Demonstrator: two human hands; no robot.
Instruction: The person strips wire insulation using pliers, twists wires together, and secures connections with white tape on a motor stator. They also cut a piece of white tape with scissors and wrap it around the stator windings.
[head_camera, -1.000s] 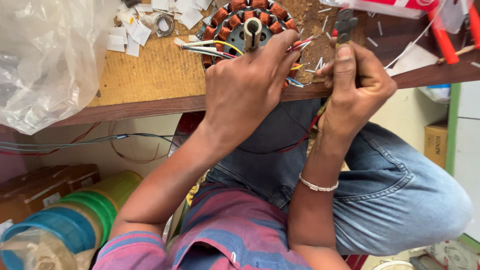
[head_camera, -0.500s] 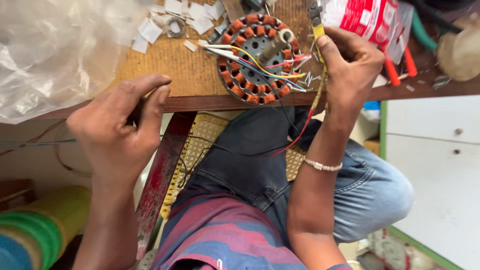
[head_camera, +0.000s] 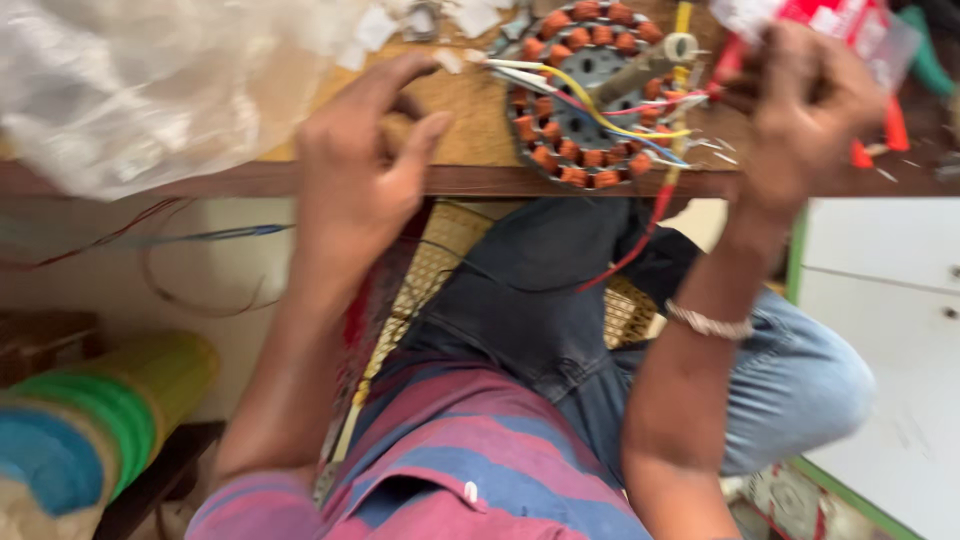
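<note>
Wooden bench (head_camera: 470, 182), round copper-coiled stator (head_camera: 592, 92)

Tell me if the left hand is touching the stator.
Apart. The head view shows the left hand at the table edge, with bare tabletop between its fingers and the round stator of copper coils.

At a worn wooden workbench (head_camera: 230, 110), my left hand (head_camera: 365, 170) rests over the table's front edge, fingers curled and holding nothing. My right hand (head_camera: 800, 110) grips a red-handled tool (head_camera: 728, 62) beside a round motor stator ringed with copper coils (head_camera: 590, 90), its coloured wires (head_camera: 620, 118) trailing. A crumpled clear plastic bag (head_camera: 140, 80) lies left.
</note>
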